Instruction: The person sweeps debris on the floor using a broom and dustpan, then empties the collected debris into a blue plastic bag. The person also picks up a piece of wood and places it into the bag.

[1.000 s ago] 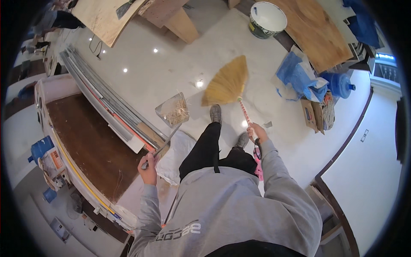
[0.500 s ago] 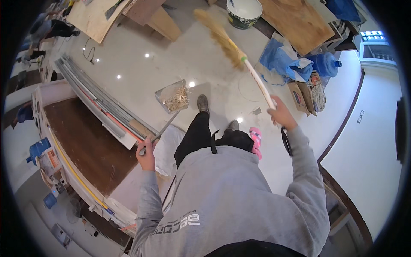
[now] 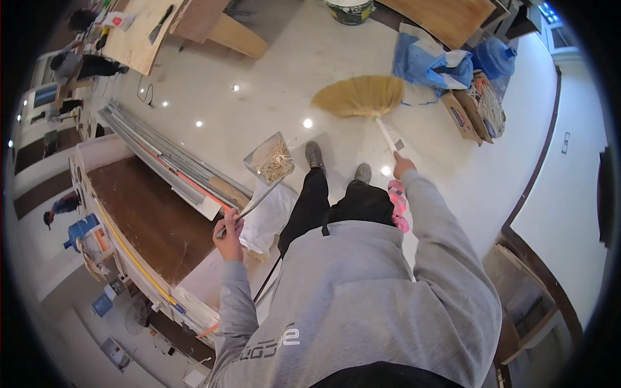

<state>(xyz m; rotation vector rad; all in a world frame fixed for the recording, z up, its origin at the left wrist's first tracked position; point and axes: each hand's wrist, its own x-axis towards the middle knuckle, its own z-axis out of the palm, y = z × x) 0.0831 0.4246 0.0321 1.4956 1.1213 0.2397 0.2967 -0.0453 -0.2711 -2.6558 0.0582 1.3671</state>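
Observation:
My right hand (image 3: 405, 165) is closed round the pale handle of a broom (image 3: 362, 94), whose wide straw-coloured bristles fan out over the floor ahead of my feet. In my left hand (image 3: 229, 234) is the thin grey handle of a long-handled dustpan (image 3: 250, 163). Wood shavings (image 3: 277, 165) lie heaped in the pan, which is just left of my shoes. A gap of floor separates the broom's bristles from the pan.
Grey metal profiles (image 3: 155, 142) lie along a brown-topped bench (image 3: 139, 210) at left. A white sack (image 3: 265, 216) is beside my left leg. To the right sit a cardboard box (image 3: 463, 119), a blue plastic bag (image 3: 427, 61) and a water jug (image 3: 495, 57). A bucket (image 3: 350, 11) stands far ahead.
The broom has swung down from a raised, outstretched position, and its bristles now spread across the floor. My right hand moved inward and the dustpan shifted slightly.

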